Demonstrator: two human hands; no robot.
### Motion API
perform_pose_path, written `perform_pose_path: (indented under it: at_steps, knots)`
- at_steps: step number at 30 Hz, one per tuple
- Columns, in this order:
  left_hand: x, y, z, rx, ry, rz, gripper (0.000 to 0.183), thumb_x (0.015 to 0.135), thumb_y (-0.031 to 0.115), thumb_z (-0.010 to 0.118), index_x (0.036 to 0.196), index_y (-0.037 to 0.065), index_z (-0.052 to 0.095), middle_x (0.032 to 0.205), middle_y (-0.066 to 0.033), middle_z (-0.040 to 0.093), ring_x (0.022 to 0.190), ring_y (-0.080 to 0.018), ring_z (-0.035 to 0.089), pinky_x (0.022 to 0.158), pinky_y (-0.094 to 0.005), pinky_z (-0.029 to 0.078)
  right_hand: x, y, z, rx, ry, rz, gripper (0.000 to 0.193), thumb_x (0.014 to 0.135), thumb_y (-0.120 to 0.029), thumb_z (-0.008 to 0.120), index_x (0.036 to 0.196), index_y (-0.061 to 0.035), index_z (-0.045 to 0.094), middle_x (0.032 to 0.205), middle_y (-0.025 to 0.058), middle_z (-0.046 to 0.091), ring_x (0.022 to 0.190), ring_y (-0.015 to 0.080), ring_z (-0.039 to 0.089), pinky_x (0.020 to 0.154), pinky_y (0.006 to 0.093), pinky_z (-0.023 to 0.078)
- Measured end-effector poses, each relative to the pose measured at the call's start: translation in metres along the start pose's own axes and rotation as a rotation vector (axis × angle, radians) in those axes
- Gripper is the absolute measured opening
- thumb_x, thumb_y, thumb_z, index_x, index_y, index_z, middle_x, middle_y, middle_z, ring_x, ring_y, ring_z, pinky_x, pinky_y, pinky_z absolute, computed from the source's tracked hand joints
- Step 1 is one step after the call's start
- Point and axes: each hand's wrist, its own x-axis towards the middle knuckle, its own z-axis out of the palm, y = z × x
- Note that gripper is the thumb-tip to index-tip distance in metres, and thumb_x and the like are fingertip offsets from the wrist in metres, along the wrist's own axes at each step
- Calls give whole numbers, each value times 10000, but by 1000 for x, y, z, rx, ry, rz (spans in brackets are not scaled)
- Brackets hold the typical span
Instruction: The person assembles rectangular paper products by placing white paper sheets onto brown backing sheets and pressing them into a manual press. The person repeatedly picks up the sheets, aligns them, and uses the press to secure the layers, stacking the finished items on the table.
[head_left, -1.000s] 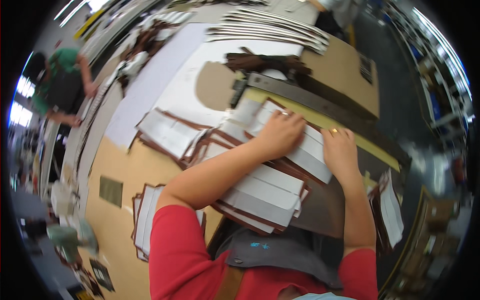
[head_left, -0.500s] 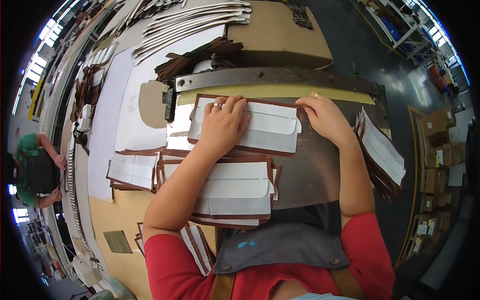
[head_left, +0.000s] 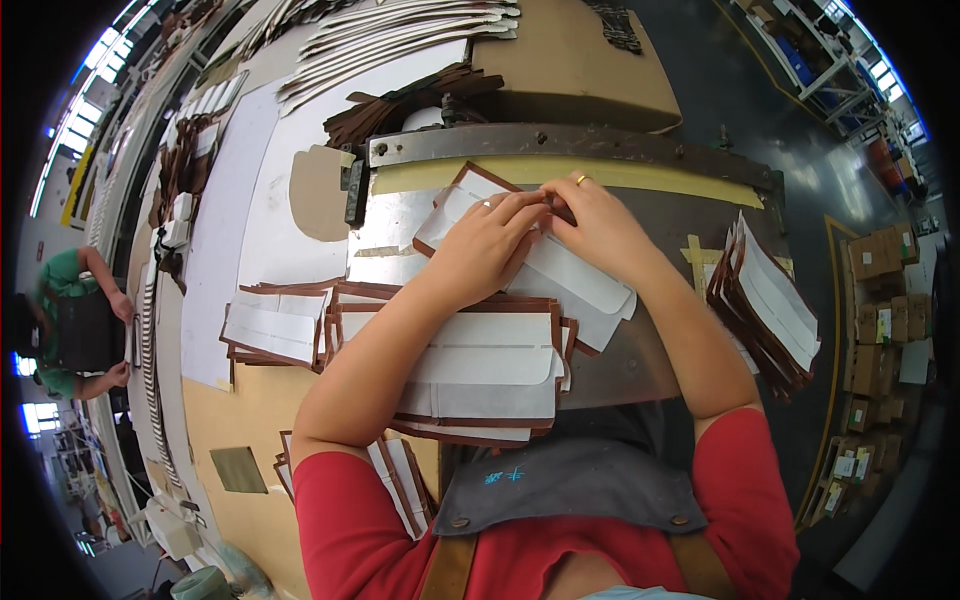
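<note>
A flat white panel with brown edging (head_left: 585,275) lies turned at an angle on the metal work plate (head_left: 640,365). My left hand (head_left: 488,248) bends over its upper part, fingers closed at the far edge. Close beside those fingertips, my right hand (head_left: 597,228) pinches the same brown edge; the fingers partly hide the exact spot. Nearer me is a stack of similar white and brown panels (head_left: 480,350), its left part crossed by my left forearm. To the left of it sits another stack of panels (head_left: 275,325).
A metal bar (head_left: 540,140) spans the plate's far side. More panels stand fanned at its right edge (head_left: 765,300). Brown strips (head_left: 400,105), a cardboard box (head_left: 570,70) and long white strips (head_left: 400,40) lie beyond. At far left, a person in green (head_left: 75,320) works at another table.
The panel has swung clockwise, its right end now nearer me. My right hand has moved left to meet my left hand, which has shifted right along the far edge.
</note>
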Motion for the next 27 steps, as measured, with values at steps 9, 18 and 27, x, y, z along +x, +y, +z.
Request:
perform_pose_path:
  at_steps: [9, 18, 27]
  knots:
    - [2, 3, -20, 152, 496, 94, 334, 781, 53, 591, 1112, 97, 573, 1020, -70, 549, 883, -247, 506, 786, -361, 368, 9, -4, -49, 547, 242, 224, 119, 822, -103, 605, 885, -13, 562, 759, 22, 533, 593, 125, 506, 541, 261, 435]
    - [4, 0, -17, 315, 273, -175, 306, 857, 134, 539, 1162, 106, 538, 1126, -77, 562, 996, -299, 510, 855, -400, 345, -13, -4, -8, 1259, -131, 677, 218, 893, -183, 558, 951, 24, 597, 842, 127, 641, 611, 159, 610, 529, 269, 502]
    - [-12, -18, -16, 346, -60, -303, 319, 882, 230, 523, 1179, 114, 534, 1286, -92, 499, 1193, -325, 441, 946, -450, 371, -17, -9, -21, 288, -108, -32, 186, 909, -174, 521, 961, -15, 603, 862, 113, 651, 741, 235, 631, 678, 289, 506]
